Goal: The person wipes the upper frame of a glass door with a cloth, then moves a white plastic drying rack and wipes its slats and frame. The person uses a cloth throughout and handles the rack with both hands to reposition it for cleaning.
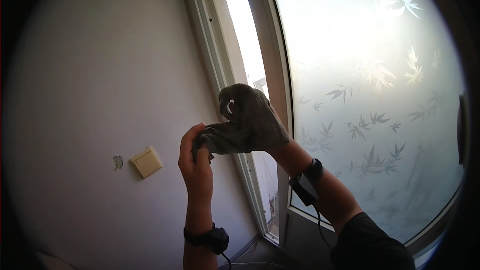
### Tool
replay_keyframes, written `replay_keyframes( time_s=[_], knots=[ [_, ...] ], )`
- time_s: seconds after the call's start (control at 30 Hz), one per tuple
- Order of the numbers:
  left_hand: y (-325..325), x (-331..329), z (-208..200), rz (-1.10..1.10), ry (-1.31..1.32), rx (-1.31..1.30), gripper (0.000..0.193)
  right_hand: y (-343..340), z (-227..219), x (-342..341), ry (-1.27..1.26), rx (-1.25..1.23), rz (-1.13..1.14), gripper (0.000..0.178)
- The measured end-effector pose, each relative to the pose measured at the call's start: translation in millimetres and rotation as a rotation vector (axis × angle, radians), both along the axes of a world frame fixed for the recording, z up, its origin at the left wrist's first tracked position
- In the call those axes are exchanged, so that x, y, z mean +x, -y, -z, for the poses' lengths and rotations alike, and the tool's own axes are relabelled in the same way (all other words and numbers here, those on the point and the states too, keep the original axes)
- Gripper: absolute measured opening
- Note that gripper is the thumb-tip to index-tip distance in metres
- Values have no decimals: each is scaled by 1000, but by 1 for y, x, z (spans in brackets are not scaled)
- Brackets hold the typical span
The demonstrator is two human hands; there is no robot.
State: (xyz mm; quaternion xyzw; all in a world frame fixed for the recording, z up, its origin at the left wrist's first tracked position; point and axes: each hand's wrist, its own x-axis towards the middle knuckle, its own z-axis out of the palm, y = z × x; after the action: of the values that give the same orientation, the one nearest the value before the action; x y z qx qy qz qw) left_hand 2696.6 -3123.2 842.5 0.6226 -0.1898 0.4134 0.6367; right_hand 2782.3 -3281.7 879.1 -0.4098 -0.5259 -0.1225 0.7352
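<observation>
A dark grey-brown cloth is raised in front of the door opening, bunched and creased. My left hand has its fingers closed on the cloth's left end, with the thumb on the near side. At the other end, the cloth covers my right hand up to the wrist, so those fingers are hidden. A small pale spot shows in a gap in the folds. Both wrists wear black bands with small boxes and cables.
A frosted glass door with leaf patterns stands at the right, beside a narrow bright gap and a pale door frame. The wall at left has a cream switch and a chipped patch. Thin cables lie low down.
</observation>
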Motion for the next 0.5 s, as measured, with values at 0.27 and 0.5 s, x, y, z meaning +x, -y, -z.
replay_keyframes(
  time_s=[0.27,0.5],
  knots=[
    [11,15,-9,4,-91,39,20,5,36,-3,5,-176,169,20],
    [30,25,-30,83,-125,386,67,14,24,-20,303,-371,756,32]
  ],
)
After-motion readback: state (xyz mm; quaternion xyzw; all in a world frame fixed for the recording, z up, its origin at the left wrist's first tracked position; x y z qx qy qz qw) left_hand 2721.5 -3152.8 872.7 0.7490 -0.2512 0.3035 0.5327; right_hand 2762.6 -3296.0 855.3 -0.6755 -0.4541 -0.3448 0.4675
